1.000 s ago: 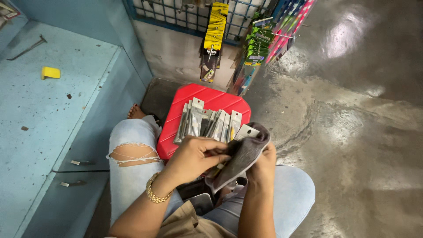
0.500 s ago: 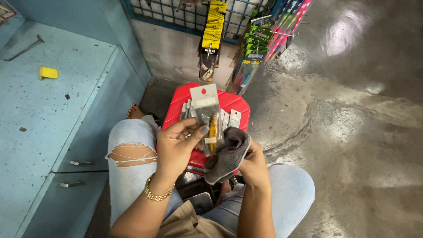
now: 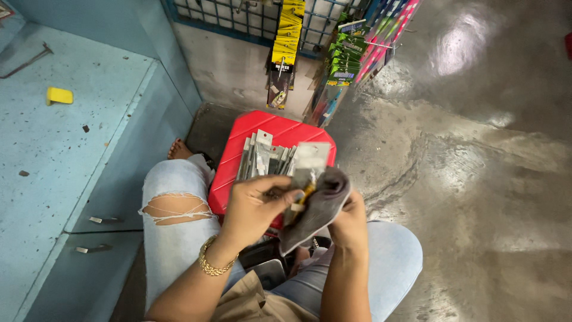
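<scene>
Left hand (image 3: 256, 206) pinches clear blister pack (image 3: 305, 173); right hand (image 3: 348, 217) grips grey cloth (image 3: 316, 209) pressed against it. Just beyond both hands: red stool (image 3: 238, 161) holding more packs (image 3: 265, 160).

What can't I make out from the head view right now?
- Small packet: its lower part is covered by the grey cloth and the left hand, so its contents are unclear.
- Right hand: its fingers are hidden under the cloth; its grip cannot be read.
- Packets standing on the red stool: too small and edge-on to tell their contents.
- Hanging packs on the wire rack: cut off by the top edge.
</scene>
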